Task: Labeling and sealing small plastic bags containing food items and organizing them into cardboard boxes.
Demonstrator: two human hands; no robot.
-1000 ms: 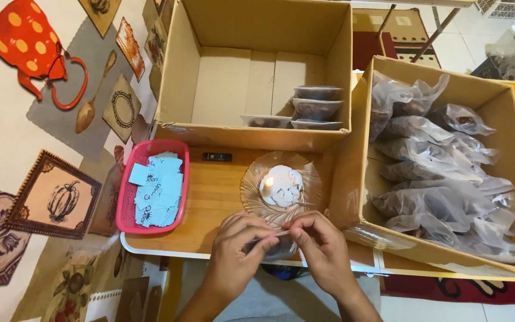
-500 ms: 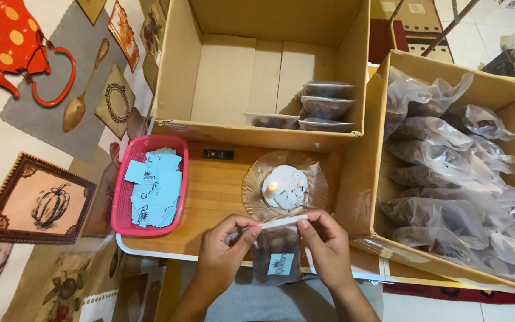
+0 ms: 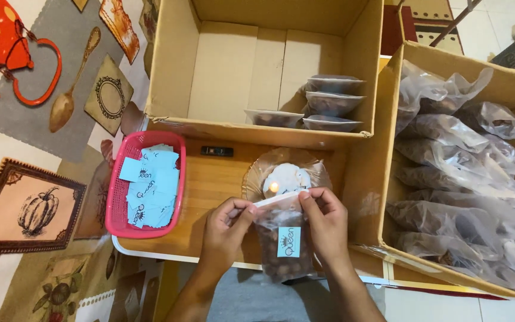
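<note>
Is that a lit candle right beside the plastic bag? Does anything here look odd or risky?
Yes: a small flame burns on a white candle in a glass dish, just behind the folded top of the plastic bag held by the left hand and right hand. Nothing looks spilled or damaged.

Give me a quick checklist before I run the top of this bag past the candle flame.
1. Both hands on the bag's top edge: ok. The left hand and right hand pinch the top of the clear bag at either end.
2. Candle lit: ok. A small flame shows on the candle in the glass dish.
3. Label in place: ok. A light blue label sits on the bag's front.
4. Top edge folded flat: cannot tell, fingers cover its ends.
5. Fingers away from the flame: not ok, they look close to it.
6. Room in the box: ok. The cardboard box holds few sealed bags.
</note>
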